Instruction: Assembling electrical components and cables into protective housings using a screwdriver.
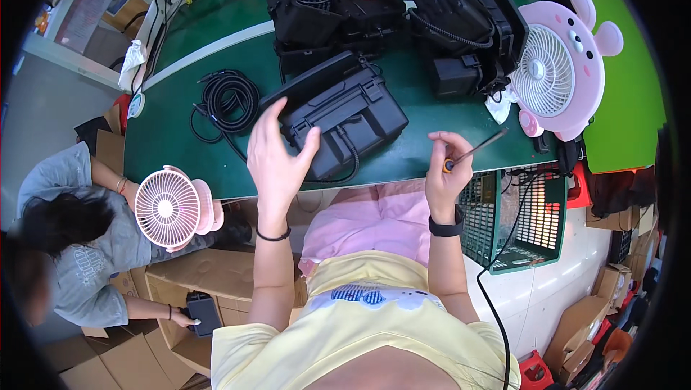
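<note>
In front of me on the green table lies a black plastic case [367, 120], set at a slant, with a short ribbed cable along its near side. My left hand [276, 163] hovers over the case's left end, thumb and fingers apart, with nothing in it. To the right of the case, above the table's front edge, my right hand [448, 174] is closed around a screwdriver [480, 147]. Its shaft points up and to the right, and most of its handle is hidden in my fingers. A coiled black cable [232, 102] lies left of the case.
More black cases [453, 12] with cables are piled at the back. A pink animal-shaped fan [586, 91] stands right, a small pink fan [167, 206] at the left edge. A green crate [529, 260] sits below right. At left, a co-worker [93, 246] holds a black box [205, 312] over cardboard.
</note>
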Tool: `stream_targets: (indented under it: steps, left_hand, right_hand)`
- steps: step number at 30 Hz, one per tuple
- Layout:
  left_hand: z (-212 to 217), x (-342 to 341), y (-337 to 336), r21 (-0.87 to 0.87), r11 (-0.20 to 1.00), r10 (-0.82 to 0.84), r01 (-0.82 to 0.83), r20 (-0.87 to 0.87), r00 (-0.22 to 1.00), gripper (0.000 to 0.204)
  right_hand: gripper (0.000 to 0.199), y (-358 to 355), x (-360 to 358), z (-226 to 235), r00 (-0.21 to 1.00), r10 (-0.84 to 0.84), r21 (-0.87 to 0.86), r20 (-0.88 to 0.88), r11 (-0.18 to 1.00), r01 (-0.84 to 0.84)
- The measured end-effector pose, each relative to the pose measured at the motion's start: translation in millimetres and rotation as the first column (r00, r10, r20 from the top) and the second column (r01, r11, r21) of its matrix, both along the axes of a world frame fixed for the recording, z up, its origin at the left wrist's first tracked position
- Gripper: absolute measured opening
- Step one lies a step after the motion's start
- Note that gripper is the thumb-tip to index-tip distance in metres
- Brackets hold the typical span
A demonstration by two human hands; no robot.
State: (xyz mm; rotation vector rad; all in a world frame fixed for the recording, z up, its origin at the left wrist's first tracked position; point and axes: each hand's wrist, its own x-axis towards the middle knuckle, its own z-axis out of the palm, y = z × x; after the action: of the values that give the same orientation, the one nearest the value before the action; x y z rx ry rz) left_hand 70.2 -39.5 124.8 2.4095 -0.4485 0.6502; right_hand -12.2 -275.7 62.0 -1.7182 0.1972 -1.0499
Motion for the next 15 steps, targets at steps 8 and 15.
stream_targets:
  steps: [8,15]
  left_hand:
    - [22.6,28.2,-50.4,0.238,0.938,-0.243,0.253,-0.07,0.967,0.074]
    - [30.3,34.7,-44.6,0.169,0.939,-0.28,0.299,-0.128,0.951,0.059]
  right_hand:
    - [0.031,-4.8,-20.7,-13.5,0.909,0.15,-0.094,-0.388,0.975,-0.201]
    - [0.037,0.9,-72.2,32.1,0.865,0.14,-0.233,-0.481,0.931,-0.28]
